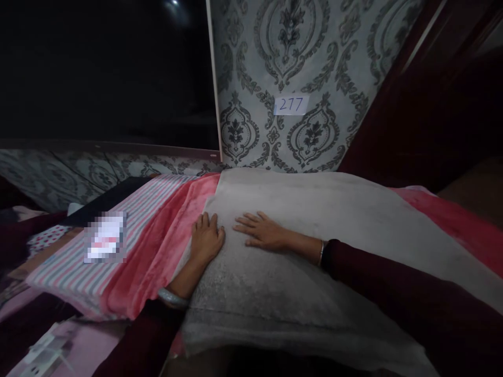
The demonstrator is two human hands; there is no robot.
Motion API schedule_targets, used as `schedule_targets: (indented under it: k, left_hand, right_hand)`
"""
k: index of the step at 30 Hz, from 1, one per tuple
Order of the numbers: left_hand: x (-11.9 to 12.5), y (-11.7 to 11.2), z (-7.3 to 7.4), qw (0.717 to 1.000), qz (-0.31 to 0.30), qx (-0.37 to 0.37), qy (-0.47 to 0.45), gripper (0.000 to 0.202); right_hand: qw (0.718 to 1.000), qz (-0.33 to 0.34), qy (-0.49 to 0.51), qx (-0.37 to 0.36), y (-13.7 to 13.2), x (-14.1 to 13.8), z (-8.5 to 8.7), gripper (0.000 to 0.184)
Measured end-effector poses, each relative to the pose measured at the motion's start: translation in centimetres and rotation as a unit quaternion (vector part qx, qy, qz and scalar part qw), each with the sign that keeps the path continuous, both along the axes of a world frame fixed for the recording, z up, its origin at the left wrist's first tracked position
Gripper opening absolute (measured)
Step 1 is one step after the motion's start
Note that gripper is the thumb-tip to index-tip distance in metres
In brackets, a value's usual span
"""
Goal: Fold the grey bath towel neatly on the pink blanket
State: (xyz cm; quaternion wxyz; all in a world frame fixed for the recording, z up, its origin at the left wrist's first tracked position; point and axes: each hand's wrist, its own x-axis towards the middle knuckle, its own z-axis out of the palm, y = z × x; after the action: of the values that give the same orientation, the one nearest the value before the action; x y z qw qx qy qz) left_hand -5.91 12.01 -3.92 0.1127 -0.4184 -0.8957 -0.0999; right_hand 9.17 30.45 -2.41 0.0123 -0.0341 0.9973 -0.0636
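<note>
A large grey-white pillow [314, 251] lies across a red fleece blanket [157, 246]. My left hand [205, 238] rests at the pillow's left edge, fingers curled over the edge where it meets the blanket. My right hand [261, 230] lies flat on top of the pillow, fingers stretched out and pointing left. Both wrists wear bangles, and both arms are in dark maroon sleeves.
A striped pink and blue cloth [74, 262] lies left of the blanket, with a blurred white card [105, 238] on it. Patterned wallpaper with a "277" label [291, 104] stands behind. A dark window fills the upper left. Dark wood furniture [432, 104] is at the right.
</note>
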Motion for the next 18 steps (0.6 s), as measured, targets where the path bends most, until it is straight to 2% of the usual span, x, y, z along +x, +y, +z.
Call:
schedule_targets:
  k: [2, 5, 8, 10, 13, 15, 16, 18]
  left_hand:
    - [-0.1, 0.0, 0.1, 1.000, 0.001, -0.004, 0.006, 0.057]
    - [-0.5, 0.0, 0.0, 1.000, 0.001, -0.007, 0.023, 0.056]
    - [-0.8, 0.1, 0.1, 0.999, -0.001, -0.004, 0.041, 0.054]
    - [-0.9, 0.1, 0.3, 0.999, -0.005, -0.008, 0.041, 0.054]
    - [-0.9, 0.2, 0.7, 0.999, -0.016, -0.020, 0.035, 0.057]
    - [-0.8, 0.3, 0.9, 0.999, -0.021, -0.023, 0.036, 0.057]
    - [-0.8, 0.3, 1.0, 0.999, -0.021, -0.024, 0.036, 0.057]
    - [-0.7, 0.3, 1.2, 0.999, -0.018, -0.025, 0.038, 0.057]
  right_hand:
    - [0.996, -0.090, -0.016, 0.005, 2.8, 0.3, 0.3, 0.063]
    - [0.971, -0.237, -0.039, 0.009, 6.9, -0.1, 1.5, 0.061]
    - [0.947, -0.321, -0.020, 0.017, 7.8, 0.7, 2.1, 0.060]
    - [0.950, -0.310, 0.018, 0.017, 6.7, 2.3, 1.7, 0.061]
    - [0.982, -0.184, 0.041, 0.005, 4.6, 5.8, 0.5, 0.063]
    - [0.992, -0.127, 0.025, 0.000, 4.6, 8.2, 0.1, 0.062]
    - [0.990, -0.138, 0.012, -0.001, 5.2, 9.3, 0.2, 0.061]
    - [0.971, -0.239, -0.013, -0.002, 7.2, 11.2, 0.9, 0.060]
